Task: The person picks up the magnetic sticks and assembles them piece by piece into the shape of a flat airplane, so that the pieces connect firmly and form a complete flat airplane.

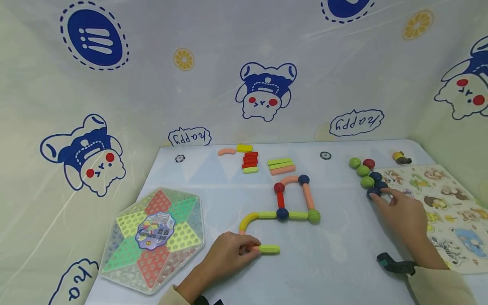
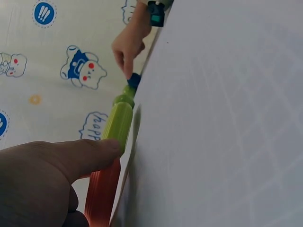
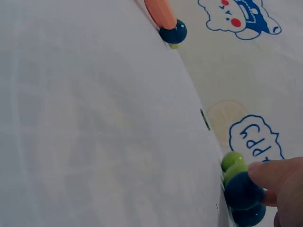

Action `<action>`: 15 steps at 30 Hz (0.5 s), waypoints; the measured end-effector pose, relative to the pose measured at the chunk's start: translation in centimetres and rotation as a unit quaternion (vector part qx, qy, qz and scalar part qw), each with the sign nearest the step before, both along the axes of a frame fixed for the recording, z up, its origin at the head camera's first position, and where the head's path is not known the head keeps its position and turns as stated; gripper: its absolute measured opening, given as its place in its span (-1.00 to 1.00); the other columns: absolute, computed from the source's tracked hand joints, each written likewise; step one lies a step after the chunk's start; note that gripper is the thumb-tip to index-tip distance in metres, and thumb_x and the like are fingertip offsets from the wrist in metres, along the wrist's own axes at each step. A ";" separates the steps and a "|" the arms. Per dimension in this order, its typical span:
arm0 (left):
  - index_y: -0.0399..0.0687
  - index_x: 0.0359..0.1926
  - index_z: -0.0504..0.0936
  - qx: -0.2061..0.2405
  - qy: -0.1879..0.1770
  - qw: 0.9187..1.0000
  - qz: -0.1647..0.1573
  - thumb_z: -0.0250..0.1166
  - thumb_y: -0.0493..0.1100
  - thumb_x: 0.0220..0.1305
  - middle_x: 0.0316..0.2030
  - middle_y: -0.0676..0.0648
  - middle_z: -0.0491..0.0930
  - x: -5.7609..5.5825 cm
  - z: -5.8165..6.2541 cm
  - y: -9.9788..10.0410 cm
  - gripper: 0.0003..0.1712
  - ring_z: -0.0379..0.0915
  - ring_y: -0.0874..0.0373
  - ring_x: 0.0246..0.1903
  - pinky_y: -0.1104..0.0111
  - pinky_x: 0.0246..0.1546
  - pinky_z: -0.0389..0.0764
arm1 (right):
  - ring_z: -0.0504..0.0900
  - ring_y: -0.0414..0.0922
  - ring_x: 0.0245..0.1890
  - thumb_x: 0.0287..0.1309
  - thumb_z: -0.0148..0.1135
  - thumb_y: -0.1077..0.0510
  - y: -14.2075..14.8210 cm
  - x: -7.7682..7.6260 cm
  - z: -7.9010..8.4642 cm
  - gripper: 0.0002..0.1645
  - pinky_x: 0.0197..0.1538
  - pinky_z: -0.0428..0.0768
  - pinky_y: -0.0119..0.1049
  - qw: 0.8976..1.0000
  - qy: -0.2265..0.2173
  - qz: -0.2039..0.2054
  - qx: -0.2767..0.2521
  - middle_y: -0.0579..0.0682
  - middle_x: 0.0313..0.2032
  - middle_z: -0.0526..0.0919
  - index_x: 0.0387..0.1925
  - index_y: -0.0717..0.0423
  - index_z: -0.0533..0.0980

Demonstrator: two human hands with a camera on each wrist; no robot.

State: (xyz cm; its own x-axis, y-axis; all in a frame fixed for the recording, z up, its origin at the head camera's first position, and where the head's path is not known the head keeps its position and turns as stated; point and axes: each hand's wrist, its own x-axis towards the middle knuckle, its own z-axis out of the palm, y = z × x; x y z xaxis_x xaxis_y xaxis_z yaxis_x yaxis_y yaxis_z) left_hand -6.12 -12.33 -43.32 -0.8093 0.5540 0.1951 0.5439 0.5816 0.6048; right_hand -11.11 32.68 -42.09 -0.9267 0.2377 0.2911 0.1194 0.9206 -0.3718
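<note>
My left hand (image 1: 228, 254) pinches the join between a short green stick (image 1: 270, 249) and an orange-pink stick (image 2: 102, 196), which it mostly hides in the head view. Just above it, a yellow curved stick (image 1: 248, 221) leads into a flat figure of sticks and balls, with a red ball (image 1: 279, 187), a blue ball (image 1: 282, 214) and a green ball (image 1: 314, 217) at its corners. At the right, my right hand (image 1: 404, 214) grips a dark blue ball (image 1: 372, 193) between thumb and finger. More blue balls and several green balls (image 1: 363, 170) lie beside it.
A hexagonal board with coloured triangles (image 1: 152, 241) lies at the left. Animal picture sheet (image 1: 450, 203) sits under the right forearm. Loose red sticks (image 1: 250, 159), green sticks (image 1: 280, 163) and a yellow block (image 1: 245, 148) lie at the back, near a small figurine (image 1: 401, 157) farther right.
</note>
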 end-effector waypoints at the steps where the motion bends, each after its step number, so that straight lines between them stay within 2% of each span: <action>1: 0.25 -0.25 0.70 0.000 -0.002 1.000 -0.001 0.32 0.06 0.16 -0.59 0.44 0.46 0.0 0.0 0.0 -0.86 0.13 0.49 -0.73 0.56 -0.69 0.20 | 0.30 -0.06 -0.67 0.13 0.21 -0.20 0.0 0.0 0.0 -0.35 -0.66 0.16 -0.27 1.000 -0.007 -0.003 -0.002 0.02 -0.66 0.40 -0.03 0.29 0.51; 7: 0.24 -0.25 0.70 -0.001 -0.006 1.000 -0.004 0.31 0.07 0.17 -0.59 0.43 0.46 0.0 0.0 0.1 -0.85 0.14 0.49 -0.73 0.55 -0.69 0.21 | 0.32 -0.04 -0.64 0.12 0.21 -0.23 0.0 0.2 -0.5 -0.30 -0.65 0.17 -0.27 1.000 -0.021 -0.017 -0.011 0.03 -0.64 0.42 0.02 0.29 0.48; 15: 0.25 -0.26 0.70 0.004 0.006 1.000 -0.003 0.32 0.07 0.16 -0.59 0.44 0.46 0.0 -0.2 0.1 -0.85 0.11 0.50 -0.74 0.57 -0.70 0.20 | 0.37 -0.02 -0.59 0.10 0.18 -0.28 -0.1 -0.2 -1.0 -0.21 -0.64 0.20 -0.27 0.999 -0.027 -0.022 -0.028 0.06 -0.59 0.44 0.09 0.29 0.44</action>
